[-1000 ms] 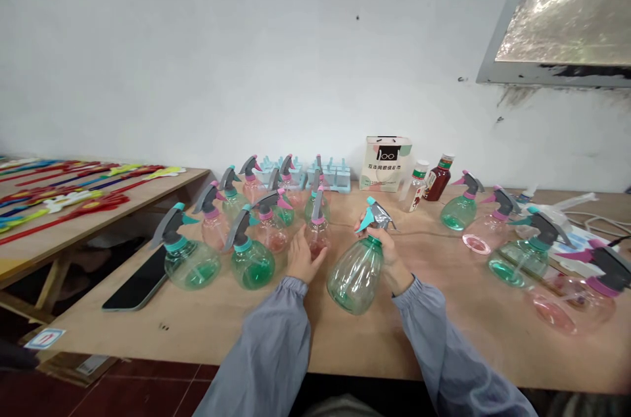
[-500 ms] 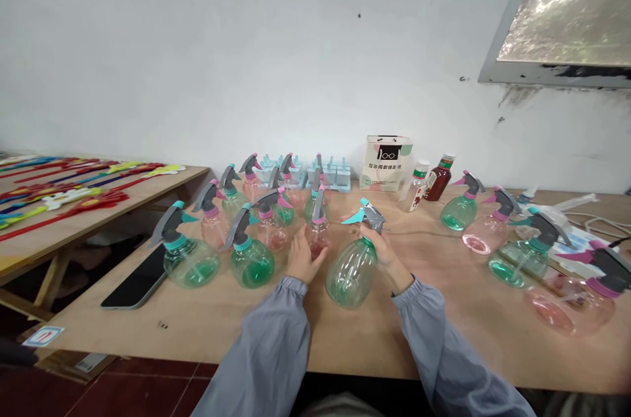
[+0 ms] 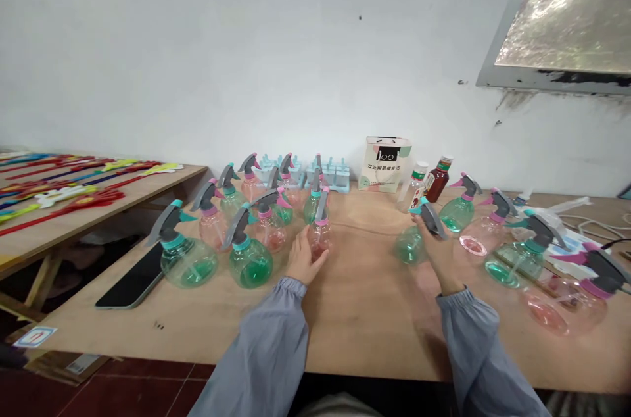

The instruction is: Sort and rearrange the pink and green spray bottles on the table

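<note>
My left hand [image 3: 303,259] is curled against a pink spray bottle [image 3: 321,238] with a grey and pink trigger head, its thumb across the front and its fingers along the left side. Part of that bottle is hidden behind the hand. My right hand [image 3: 440,251] is closed round the neck of a green spray bottle [image 3: 409,246], whose turquoise trigger points left. This bottle is tilted and somewhat blurred, close to a standing green spray bottle [image 3: 456,212] and a pink one [image 3: 478,236] on the right.
More pink and green spray bottles stand on the left, including a front green one [image 3: 250,266]. A phone [image 3: 132,282] lies at far left. Behind are pale blue racks [image 3: 336,177], a paper bag [image 3: 384,166], a white bottle [image 3: 413,187] and a dark red bottle [image 3: 436,181].
My right hand has carried the green spray bottle from in front of me to the right, toward the bottles there. My left hand has stayed by the pink spray bottle.
</note>
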The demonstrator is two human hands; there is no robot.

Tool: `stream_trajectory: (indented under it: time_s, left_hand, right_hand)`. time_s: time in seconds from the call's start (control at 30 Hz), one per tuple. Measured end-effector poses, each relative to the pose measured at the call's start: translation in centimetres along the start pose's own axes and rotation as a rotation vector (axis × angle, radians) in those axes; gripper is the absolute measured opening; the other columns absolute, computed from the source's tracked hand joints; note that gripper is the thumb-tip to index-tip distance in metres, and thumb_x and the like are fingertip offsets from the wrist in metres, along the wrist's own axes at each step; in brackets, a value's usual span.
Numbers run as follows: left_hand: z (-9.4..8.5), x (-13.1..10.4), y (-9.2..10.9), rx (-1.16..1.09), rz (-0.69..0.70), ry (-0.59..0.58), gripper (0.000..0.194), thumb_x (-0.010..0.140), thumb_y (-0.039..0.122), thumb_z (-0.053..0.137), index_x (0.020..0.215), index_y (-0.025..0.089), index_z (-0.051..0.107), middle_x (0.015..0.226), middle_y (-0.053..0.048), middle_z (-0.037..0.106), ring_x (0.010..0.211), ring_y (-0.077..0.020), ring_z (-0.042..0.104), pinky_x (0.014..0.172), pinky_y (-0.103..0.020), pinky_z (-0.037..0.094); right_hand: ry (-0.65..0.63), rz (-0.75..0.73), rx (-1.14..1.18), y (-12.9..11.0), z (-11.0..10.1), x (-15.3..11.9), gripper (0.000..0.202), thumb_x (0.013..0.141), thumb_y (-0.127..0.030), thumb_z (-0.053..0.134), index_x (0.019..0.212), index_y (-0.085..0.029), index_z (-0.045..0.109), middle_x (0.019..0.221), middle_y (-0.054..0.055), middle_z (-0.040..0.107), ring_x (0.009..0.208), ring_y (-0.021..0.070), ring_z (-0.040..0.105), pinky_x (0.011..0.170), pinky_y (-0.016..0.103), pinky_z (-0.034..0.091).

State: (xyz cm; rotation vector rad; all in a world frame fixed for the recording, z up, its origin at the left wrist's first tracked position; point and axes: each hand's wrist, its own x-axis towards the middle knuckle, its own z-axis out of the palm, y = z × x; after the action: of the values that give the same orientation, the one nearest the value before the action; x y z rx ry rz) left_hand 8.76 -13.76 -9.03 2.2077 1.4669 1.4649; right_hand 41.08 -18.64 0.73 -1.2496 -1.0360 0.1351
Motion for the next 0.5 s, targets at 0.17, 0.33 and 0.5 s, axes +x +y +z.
stream_trajectory:
  time_s: [0.17,0.33,0.5]
  left_hand:
    - [-0.1,0.0,0.1,-0.026,-0.003,-0.010,0.083,0.080,0.042,0.068,0.147,0.010,0.030,0.137,-0.024,0.051,0.133,-0.0375,0.050,0.109,-0.056,0.043]
    - [-0.1,0.0,0.1,-0.029,-0.002,-0.011,0.083,0.080,0.040,0.069,0.148,0.013,0.029,0.138,-0.022,0.051,0.135,-0.0364,0.049,0.110,-0.056,0.042]
    - [-0.1,0.0,0.2,-0.028,-0.009,-0.031,0.084,0.080,0.041,0.070,0.148,0.015,0.028,0.138,-0.021,0.051,0.135,-0.0359,0.050,0.111,-0.056,0.042]
  right_hand:
    - [0.011,-0.032,-0.212,3.5,-2.5,2.0,0.054,0.071,-0.067,0.067,0.097,-0.019,0.068,0.094,0.008,0.071,0.088,0.0245,0.065,0.084,0.041,0.052]
    - [0.029,-0.034,-0.612,6.9,-3.4,1.3,0.092,0.060,-0.086,0.062,0.118,-0.014,0.054,0.114,0.020,0.062,0.114,0.0397,0.055,0.098,0.056,0.042]
    - [-0.011,-0.014,-0.635,8.7,-2.5,3.2,0.097,0.066,-0.087,0.057,0.126,-0.010,0.048,0.122,0.026,0.057,0.120,0.0419,0.051,0.102,0.053,0.038]
